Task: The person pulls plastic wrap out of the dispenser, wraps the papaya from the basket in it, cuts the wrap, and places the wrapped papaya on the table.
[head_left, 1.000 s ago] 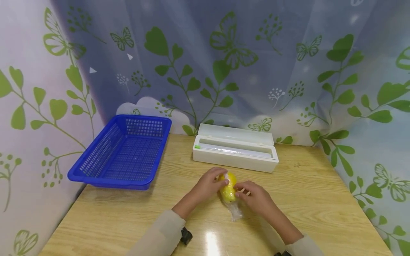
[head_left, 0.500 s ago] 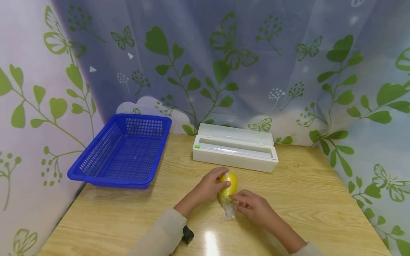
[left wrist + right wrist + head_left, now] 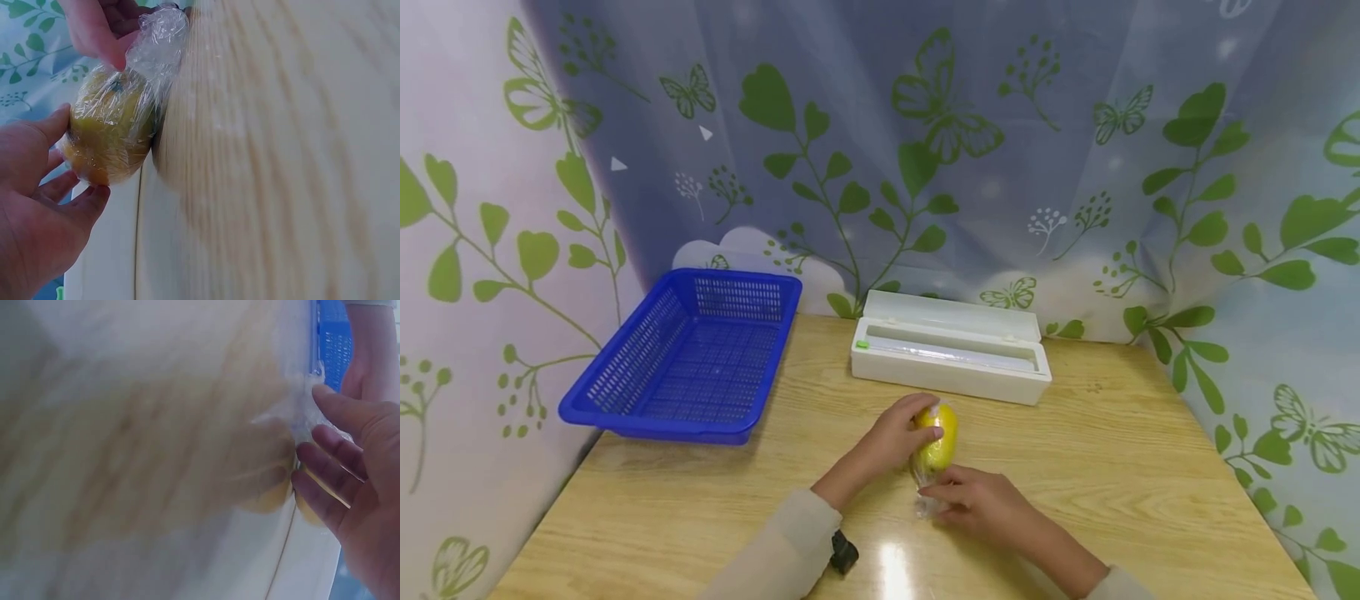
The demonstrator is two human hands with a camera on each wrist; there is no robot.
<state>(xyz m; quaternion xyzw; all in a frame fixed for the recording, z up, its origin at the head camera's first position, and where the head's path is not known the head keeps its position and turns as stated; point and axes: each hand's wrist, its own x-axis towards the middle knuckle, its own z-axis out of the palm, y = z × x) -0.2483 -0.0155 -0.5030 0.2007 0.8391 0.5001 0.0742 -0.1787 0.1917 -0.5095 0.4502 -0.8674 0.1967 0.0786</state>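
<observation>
A yellow fruit wrapped in clear cling film lies on the wooden table, with a crumpled tail of film trailing toward the person. My left hand holds the fruit from its left side, thumb and fingertips against the wrapped skin. At the near end, my right hand touches the film tail. In the right wrist view its fingers are fairly straight and the thumb stands apart from them. Part of the fruit is hidden behind those fingers there.
Behind the hands stands a long white box with its lid raised, a cling film roll inside and a green slider at its left end. A blue plastic basket is at the back left. Patterned curtains close off the back and sides.
My right hand has moved from the fruit's right side down to the film tail, toward the person. The tail has swung slightly left. My left hand keeps its hold on the fruit.
</observation>
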